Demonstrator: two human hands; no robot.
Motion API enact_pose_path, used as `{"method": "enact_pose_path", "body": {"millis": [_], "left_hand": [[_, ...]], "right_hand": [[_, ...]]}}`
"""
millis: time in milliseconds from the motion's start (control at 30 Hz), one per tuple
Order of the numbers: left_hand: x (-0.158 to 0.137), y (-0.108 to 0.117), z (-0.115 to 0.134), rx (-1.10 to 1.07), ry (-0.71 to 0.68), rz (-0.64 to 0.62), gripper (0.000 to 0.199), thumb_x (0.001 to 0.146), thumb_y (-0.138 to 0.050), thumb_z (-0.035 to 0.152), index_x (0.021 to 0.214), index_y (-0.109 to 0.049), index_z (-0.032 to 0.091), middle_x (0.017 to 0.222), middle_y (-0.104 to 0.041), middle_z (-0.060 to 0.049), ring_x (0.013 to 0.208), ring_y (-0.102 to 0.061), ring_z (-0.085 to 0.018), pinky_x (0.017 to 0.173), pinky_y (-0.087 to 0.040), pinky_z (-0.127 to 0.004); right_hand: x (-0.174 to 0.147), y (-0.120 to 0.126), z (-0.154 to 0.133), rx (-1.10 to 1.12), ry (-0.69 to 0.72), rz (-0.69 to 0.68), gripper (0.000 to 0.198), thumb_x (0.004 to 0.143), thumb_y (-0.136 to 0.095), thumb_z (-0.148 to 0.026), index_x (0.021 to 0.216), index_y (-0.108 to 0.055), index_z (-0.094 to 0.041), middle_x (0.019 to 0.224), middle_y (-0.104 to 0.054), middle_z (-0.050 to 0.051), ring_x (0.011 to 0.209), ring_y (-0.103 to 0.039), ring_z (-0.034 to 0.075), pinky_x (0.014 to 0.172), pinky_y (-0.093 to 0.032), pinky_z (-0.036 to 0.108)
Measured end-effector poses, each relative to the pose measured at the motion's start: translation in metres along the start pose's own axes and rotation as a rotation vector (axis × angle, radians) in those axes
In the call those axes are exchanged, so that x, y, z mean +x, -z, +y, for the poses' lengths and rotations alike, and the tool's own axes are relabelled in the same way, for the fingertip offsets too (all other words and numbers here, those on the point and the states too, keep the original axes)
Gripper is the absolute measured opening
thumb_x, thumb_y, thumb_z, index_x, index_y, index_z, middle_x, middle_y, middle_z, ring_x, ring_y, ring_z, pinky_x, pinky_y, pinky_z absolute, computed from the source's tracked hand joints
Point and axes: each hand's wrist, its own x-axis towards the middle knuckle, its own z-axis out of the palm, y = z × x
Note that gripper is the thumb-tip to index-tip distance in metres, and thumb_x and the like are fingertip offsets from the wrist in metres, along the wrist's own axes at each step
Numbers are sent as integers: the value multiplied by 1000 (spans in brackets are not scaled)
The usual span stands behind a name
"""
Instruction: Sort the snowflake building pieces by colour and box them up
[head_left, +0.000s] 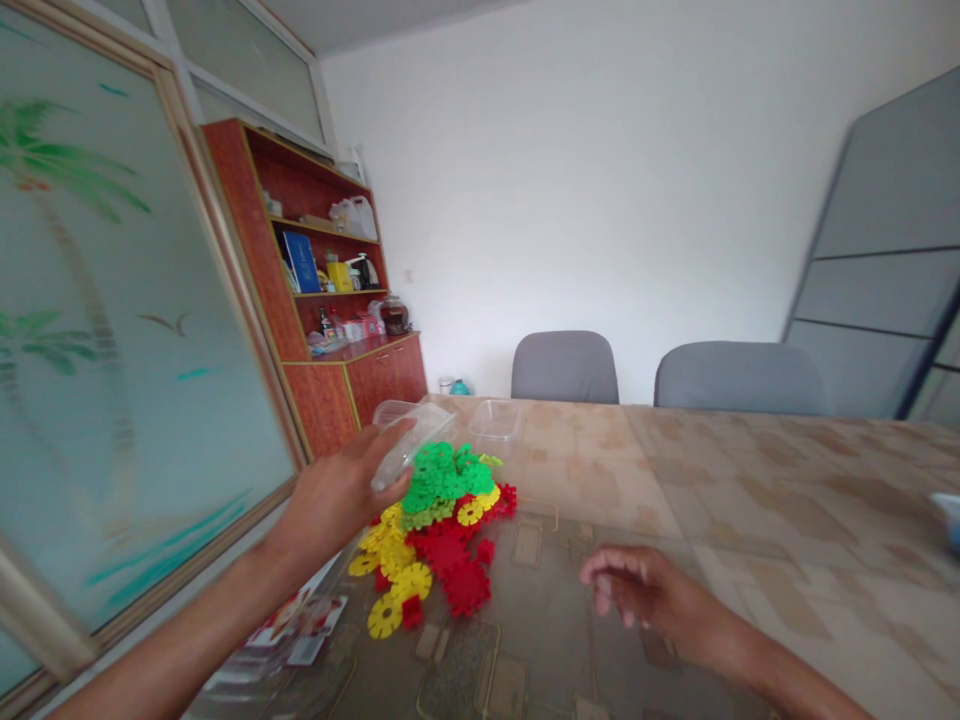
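Observation:
My left hand [367, 465] grips a clear plastic container [416, 437] by its side, fingers on one face and thumb below. The container is tilted just above and behind a heap of plastic pieces. Green notched discs [444, 475] lie on top of the heap, with yellow flower-shaped discs [410, 580] at its left and front. Red square pieces [465, 585] spread at the front and right. To the right of the heap, my right hand [626, 585] hovers over the table with fingers loosely bent and nothing visible in them.
Behind the heap stands another clear container [495, 420] on the patterned table [600, 450]. Printed cards or packaging [315, 625] lie at the near left edge. Two grey chairs [564, 367] are along the far side. A blue-and-white object [949, 515] sits at the right edge.

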Motion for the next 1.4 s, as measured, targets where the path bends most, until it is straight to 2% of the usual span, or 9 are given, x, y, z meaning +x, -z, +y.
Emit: {"method": "enact_pose_path", "body": {"millis": [400, 567, 700, 833, 1000, 1133, 1233, 1333, 1400], "left_hand": [[-3, 20, 3, -14, -57, 52, 54, 84, -51, 47, 135, -46, 29, 126, -60, -5, 98, -65, -32, 80, -52, -38], [24, 28, 9, -87, 14, 139, 56, 84, -52, 49, 135, -46, 28, 123, -62, -5, 98, -65, -29, 84, -49, -37], [73, 4, 21, -320, 144, 115, 51, 85, -56, 45, 131, -51, 24, 113, -67, -6, 96, -65, -26, 86, -48, -35], [120, -34, 40, -424, 162, 80, 37, 91, -54, 38, 121, -56, 17, 113, -65, -9, 97, -63, -23, 85, -49, -37], [144, -67, 64, -523, 152, 47, 31, 92, -56, 33, 115, -57, 14, 115, -58, -6, 99, -60, -25, 82, -52, -41], [145, -79, 70, -591, 150, 54, 31, 91, -57, 31, 119, -55, 15, 118, -57, -9, 100, -60, -23, 83, -52, -42], [135, -80, 74, -642, 124, 79, 32, 90, -57, 25, 121, -54, 15, 122, -56, -11, 109, -56, -25, 92, -46, -47], [103, -71, 91, -707, 53, 105, 38, 87, -53, 17, 125, -52, 16, 129, -54, -11, 123, -47, -27, 102, -39, -43], [66, -62, 109, -767, -32, 83, 41, 85, -51, 18, 126, -51, 19, 131, -54, -8, 120, -50, -23, 95, -46, -36]], "right_hand": [[0, 3, 4, 6, -13, 4, 30, 80, -56, -48, 86, -63, -19, 68, -64, -1, 50, -47, 8, 47, -31, 19], [2, 3, 3, 25, -31, 6, 28, 77, -58, -45, 84, -63, -19, 66, -63, -1, 50, -47, 8, 45, -29, 18], [3, 2, 5, 17, -5, 4, 24, 78, -57, -42, 83, -63, -19, 66, -63, -1, 49, -47, 7, 45, -29, 18], [1, 5, 7, 7, -23, 11, 26, 78, -57, -44, 83, -63, -20, 65, -62, -1, 49, -45, 7, 46, -29, 18], [1, 9, 10, 48, -8, 36, 25, 74, -59, -42, 83, -63, -19, 64, -61, -1, 48, -45, 7, 49, -33, 20], [3, 13, 10, 64, -44, 52, 22, 73, -58, -38, 80, -62, -18, 63, -60, -2, 48, -44, 7, 48, -33, 19], [4, 15, 10, 76, -44, 50, 22, 71, -61, -37, 80, -62, -17, 63, -60, -2, 47, -44, 6, 48, -33, 18], [5, 17, 11, 75, -38, 58, 24, 73, -61, -40, 82, -64, -18, 64, -61, -2, 48, -45, 6, 47, -34, 18], [5, 21, 11, 11, -27, 88, 27, 77, -58, -43, 84, -66, -18, 66, -64, 0, 49, -49, 7, 46, -35, 18]]}}
